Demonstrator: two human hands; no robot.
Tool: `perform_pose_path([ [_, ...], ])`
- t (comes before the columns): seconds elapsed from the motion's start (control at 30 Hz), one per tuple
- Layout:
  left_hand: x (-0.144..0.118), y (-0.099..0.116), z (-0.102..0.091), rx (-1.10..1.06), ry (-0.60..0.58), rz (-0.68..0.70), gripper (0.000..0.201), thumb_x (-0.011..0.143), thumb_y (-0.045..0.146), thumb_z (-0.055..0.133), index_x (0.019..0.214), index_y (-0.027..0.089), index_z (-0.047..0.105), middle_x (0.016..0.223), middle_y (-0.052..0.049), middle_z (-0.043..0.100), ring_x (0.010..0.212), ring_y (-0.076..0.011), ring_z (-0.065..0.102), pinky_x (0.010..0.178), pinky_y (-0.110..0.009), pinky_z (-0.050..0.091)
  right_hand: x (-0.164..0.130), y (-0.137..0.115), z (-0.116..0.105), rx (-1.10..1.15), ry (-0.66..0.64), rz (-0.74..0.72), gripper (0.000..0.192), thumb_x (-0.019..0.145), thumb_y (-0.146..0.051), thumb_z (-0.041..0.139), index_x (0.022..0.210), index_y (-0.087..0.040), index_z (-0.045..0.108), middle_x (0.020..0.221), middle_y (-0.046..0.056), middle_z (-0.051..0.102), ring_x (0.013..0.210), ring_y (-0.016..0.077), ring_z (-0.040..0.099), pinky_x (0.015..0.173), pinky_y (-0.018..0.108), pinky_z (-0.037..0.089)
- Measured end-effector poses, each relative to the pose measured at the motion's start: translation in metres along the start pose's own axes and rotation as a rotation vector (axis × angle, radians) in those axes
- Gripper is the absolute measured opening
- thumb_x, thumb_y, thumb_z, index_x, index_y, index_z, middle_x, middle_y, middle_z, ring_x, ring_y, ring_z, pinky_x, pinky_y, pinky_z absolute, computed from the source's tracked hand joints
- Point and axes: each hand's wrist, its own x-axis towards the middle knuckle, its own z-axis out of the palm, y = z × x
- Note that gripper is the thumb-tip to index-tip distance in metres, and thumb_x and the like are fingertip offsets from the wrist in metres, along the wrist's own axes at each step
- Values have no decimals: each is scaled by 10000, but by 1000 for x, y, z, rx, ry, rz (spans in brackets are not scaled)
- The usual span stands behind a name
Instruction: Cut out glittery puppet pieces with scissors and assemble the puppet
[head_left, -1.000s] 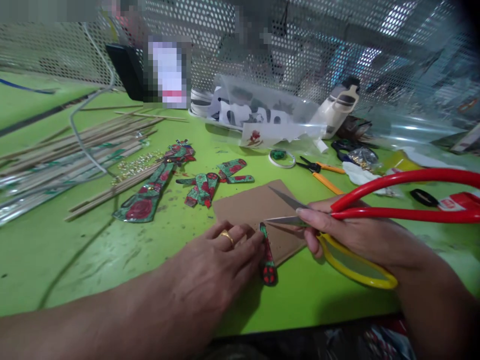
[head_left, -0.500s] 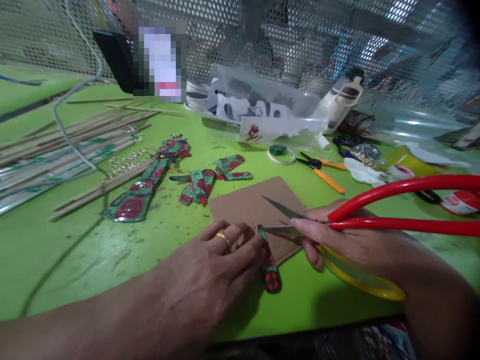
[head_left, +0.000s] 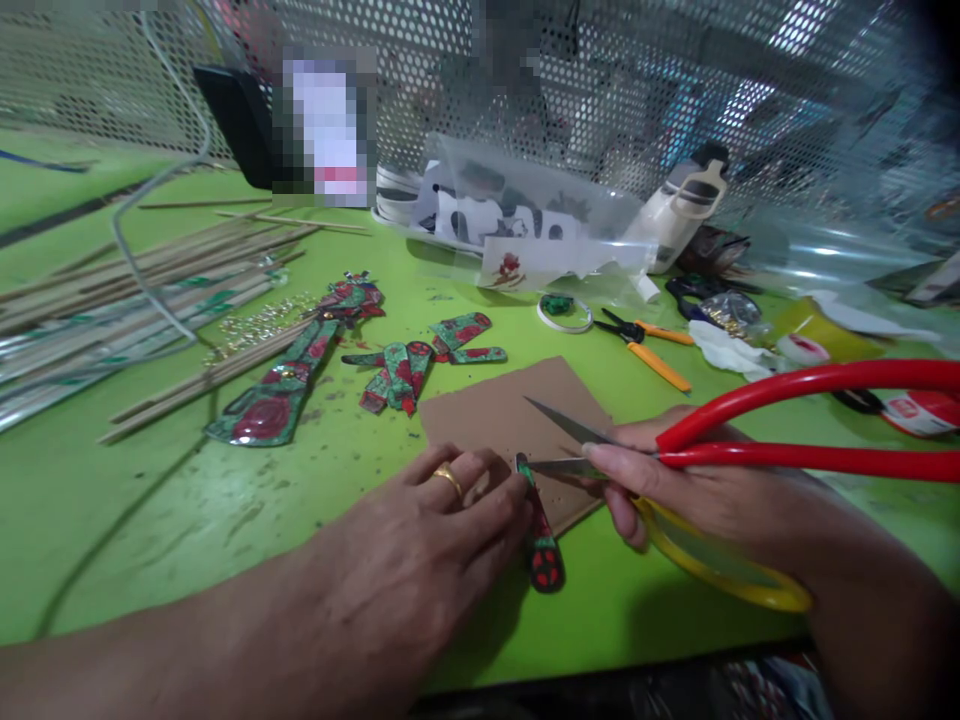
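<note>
Bright green worktable [head_left: 150, 520], scuffed and flecked, filling the view from 3 to 9 o'clock. Perforated metal screen [head_left: 615, 60] across 12 o'clock, catching glare at 2 o'clock.

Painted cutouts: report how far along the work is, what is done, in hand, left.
Done: several painted cutouts lie finished beyond the cardboard, a long one by the sticks. In hand: the left hand pins a narrow green-and-red piece while the right hand sets an open scissors blade tip at its top end. Left: this piece is loose from the rest; the sticks lie unattached.
</note>
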Motion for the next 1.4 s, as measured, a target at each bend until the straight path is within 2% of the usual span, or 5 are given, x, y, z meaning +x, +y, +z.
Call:
perform_pose_path([
  [0.23, -1, 0, 2, -12, 3, -19, 535, 905, 357, 603, 1398, 152, 581, 1437, -146, 590, 1294, -338, 556, 1172, -511, 389, -2, -2, 2, 5, 10, 26, 610, 1011, -645, 389, 629, -242, 642, 615, -47, 637, 640, 106, 639, 712, 242, 480],
  [0.57, 2, 2, 1, -21, -42, -32, 586, 880, 369, 615, 1400, 102, 576, 1455, -185, 565, 1319, -382, 527, 1150, -557, 393, -3, -4, 6, 33, -11, 13, 598, 1038, -605, 357, 655, -232, 624, 654, -44, 663, 696, 110, 659, 841, 244, 472],
  [0.77, 3, 4, 2, -2, -35, -42, 506, 918, 342, 566, 1370, 116, 599, 1397, -168, 610, 1290, -353, 543, 1144, -539, 394, -3, -12, 4, 89, -31, 36, 625, 1036, -608, 343, 611, -224, 594, 611, -16, 645, 647, 136, 647, 761, 266, 501],
  [1.1, 0, 5, -2, 43, 4, -15, 480, 908, 307, 590, 1343, 105, 617, 1365, -162, 628, 1252, -328, 560, 1137, -491, 395, 1, -11, 2, 282, -32, 148, 616, 969, -681, 454, 661, -201, 690, 627, 14, 704, 619, 163, 676, 726, 299, 512],
  [1.4, 3, 3, 0, 65, 5, -6, 458, 936, 310, 547, 1336, 105, 634, 1351, -157, 641, 1210, -334, 589, 1102, -509, 432, -1, -9, 1, 192, 11, 164, 678, 955, -729, 409, 603, -230, 703, 676, 23, 730, 781, 201, 697, 806, 313, 498],
])
